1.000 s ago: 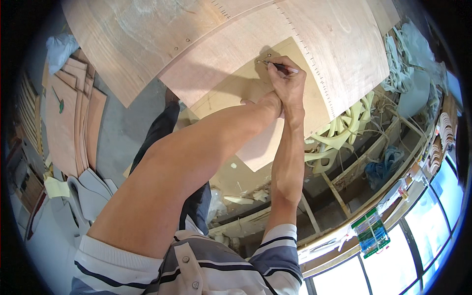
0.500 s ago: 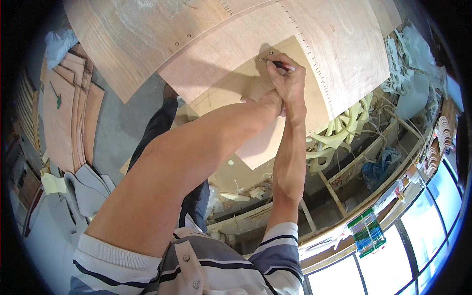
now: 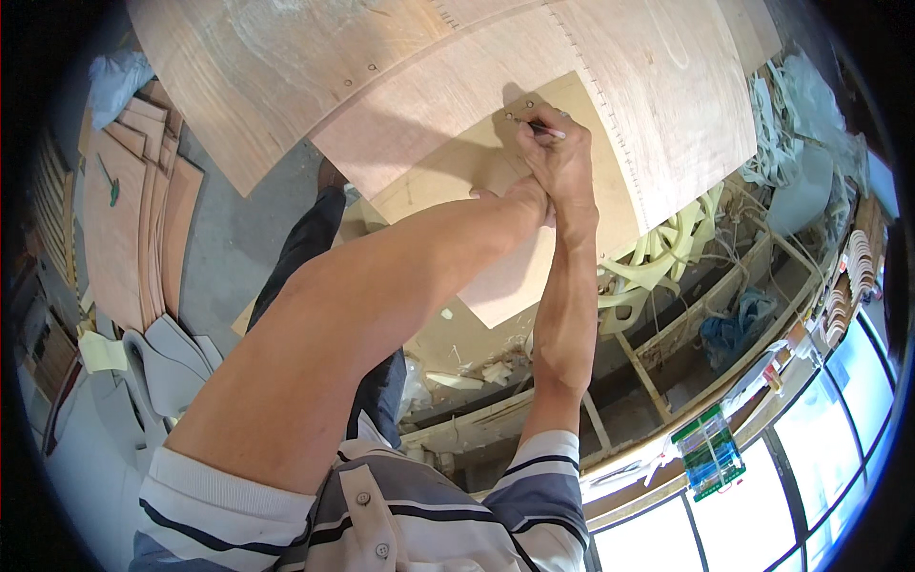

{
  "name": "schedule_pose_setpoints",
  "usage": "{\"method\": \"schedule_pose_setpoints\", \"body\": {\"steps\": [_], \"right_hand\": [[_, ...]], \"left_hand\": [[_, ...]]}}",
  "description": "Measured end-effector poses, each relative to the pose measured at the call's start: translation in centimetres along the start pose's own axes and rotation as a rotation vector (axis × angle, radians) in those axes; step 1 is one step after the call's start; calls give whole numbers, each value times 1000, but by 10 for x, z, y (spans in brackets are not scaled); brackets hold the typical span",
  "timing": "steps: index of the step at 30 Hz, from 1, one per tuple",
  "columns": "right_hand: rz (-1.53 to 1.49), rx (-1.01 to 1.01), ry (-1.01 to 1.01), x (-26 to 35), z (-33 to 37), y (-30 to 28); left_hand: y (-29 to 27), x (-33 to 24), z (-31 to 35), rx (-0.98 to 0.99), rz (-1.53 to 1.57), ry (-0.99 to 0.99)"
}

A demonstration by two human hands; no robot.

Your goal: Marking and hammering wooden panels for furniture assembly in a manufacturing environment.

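A pencil (image 3: 545, 130) was gripped in the fingers of the right hand (image 3: 562, 162), its tip set on a pale template sheet (image 3: 448, 181) beside two small drilled holes. The sheet was laid flat on a large plywood panel (image 3: 457, 86) on the worktop. The left hand (image 3: 519, 195) was pressed on the sheet, touching the right wrist; its fingers could not be made out.

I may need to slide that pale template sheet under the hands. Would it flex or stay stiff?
The pale template sheet looks thin, so probably light and slightly bendy. It lies flat on plywood, so it would likely slide easily once the left hand lifts.
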State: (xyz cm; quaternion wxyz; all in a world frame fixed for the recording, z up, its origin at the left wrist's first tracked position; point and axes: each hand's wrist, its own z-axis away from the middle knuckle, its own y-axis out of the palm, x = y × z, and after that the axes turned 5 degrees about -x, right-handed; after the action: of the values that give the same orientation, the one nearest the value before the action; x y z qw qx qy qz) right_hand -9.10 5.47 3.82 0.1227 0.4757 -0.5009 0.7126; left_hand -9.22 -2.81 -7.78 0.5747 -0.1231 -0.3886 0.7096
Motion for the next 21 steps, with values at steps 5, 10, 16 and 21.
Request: {"method": "schedule_pose_setpoints", "body": {"steps": [5,10,16,21], "right_hand": [[-39,29,118,-10,10,-7],[-106,-29,84,-23,15,-9],[-117,-3,80,-1,3,6],[-107,-86,96,-13,27,-27]], "left_hand": [[-27,20,18,-70,195,91],[-46,36,38,-87,-145,78],[-30,39,29,133,-303,150],[-38,53,67,-388,-22,38]]}}
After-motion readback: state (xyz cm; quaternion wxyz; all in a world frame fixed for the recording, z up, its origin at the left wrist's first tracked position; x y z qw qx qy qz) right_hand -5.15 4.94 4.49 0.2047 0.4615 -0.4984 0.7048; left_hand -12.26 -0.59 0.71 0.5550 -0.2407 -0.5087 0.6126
